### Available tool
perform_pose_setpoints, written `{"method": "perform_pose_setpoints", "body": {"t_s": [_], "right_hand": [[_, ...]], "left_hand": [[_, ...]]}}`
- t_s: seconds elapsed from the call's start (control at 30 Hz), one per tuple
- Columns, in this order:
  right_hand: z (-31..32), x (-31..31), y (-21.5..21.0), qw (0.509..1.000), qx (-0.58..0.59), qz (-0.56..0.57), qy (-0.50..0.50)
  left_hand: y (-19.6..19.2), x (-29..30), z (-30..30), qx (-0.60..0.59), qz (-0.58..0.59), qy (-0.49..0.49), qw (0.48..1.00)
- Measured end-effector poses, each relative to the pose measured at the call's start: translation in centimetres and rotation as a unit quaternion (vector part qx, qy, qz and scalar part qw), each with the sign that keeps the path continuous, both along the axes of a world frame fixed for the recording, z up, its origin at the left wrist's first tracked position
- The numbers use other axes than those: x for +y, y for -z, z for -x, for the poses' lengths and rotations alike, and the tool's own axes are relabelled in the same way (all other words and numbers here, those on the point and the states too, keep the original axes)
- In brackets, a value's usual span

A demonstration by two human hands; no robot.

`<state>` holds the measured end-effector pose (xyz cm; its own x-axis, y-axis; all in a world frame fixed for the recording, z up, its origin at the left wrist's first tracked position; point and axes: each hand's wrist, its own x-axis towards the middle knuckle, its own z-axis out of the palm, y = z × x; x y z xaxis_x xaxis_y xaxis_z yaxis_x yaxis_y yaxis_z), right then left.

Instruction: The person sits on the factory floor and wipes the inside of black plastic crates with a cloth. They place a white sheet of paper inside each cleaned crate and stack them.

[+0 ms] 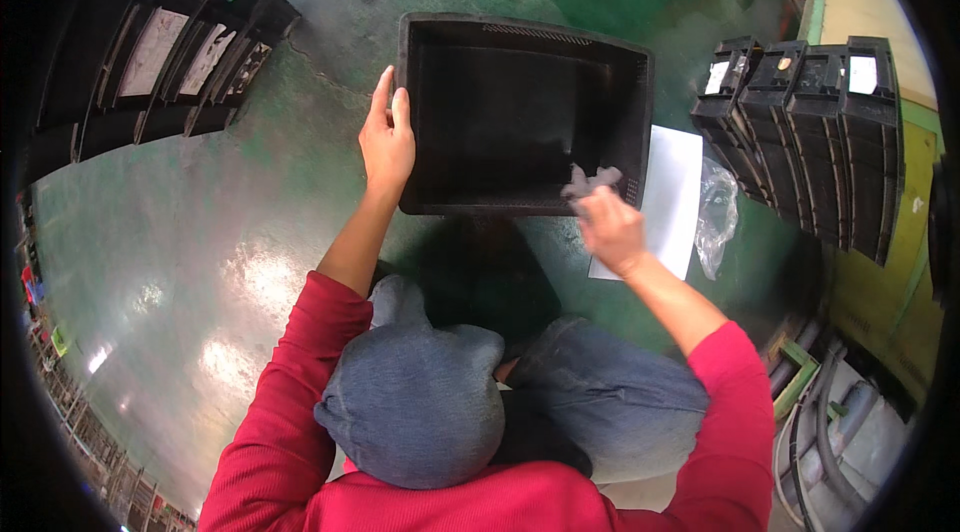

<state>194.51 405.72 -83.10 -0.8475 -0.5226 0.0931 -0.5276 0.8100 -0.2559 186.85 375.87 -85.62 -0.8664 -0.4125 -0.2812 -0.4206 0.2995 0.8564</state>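
Head view looks down on a glossy green painted floor (250, 212), where a big black rectangular plastic crate (520, 117) sits open side up just ahead of the crouching person's denim knees. Left hand (387, 144) grips the crate's left rim, fingers curled over it. Right hand (610, 227) is closed on a small crumpled grey rag (590, 179) at the crate's near right inner corner, beside a white paper sheet (670, 192) on the floor

Black crate (520, 112), grey rag (590, 180), white sheet (672, 194), green floor (200, 222), red sleeves (290, 382)
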Motion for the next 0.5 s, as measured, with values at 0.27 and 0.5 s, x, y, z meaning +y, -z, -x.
{"method": "perform_pose_setpoints", "body": {"t_s": [0.27,0.5], "right_hand": [[-2.0,-19.9,1.3,0.990,0.029,0.138,0.001],[-0.5,-23.7,0.6,0.997,0.000,0.056,0.059]], "left_hand": [[4.1,-1.2,0.3,0.151,-0.080,-0.004,0.985],[5.3,-4.3,-0.8,-0.082,-0.507,0.005,0.858]]}}
